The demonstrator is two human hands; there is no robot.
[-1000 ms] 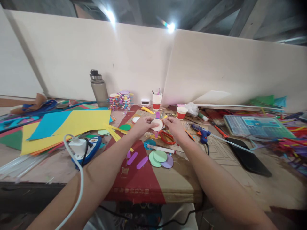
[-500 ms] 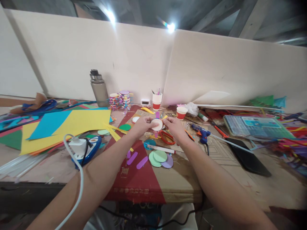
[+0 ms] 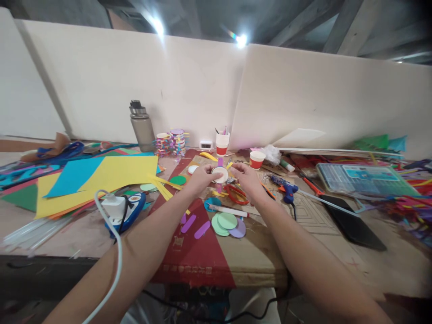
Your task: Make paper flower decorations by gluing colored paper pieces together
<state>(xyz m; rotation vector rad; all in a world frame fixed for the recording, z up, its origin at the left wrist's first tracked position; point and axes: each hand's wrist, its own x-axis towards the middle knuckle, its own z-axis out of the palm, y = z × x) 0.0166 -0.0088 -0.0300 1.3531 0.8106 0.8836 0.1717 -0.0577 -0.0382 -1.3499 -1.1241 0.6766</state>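
My left hand grips a round white disc by its left side, thumb across its face. Purple paper strips stick out from its upper and lower edges. At the disc's upper right is a small yellow paper strip, and the closed fingertips of my right hand are at its outer end. Below them lie orange-handled scissors, a white marker and a blue paper disc. Pale green paper discs and a lilac one overlap nearer me, beside loose purple strips.
A blue glue gun, a black phone and a clear plastic case lie on the right. Red-and-white paper cups, decorated stacks and a bottle stand behind. Coloured sheets and a corded plug are left.
My right fingertips have shifted slightly away from the disc, with the yellow strip staying beside its edge. My left hand keeps its hold; the whole view has moved a little.
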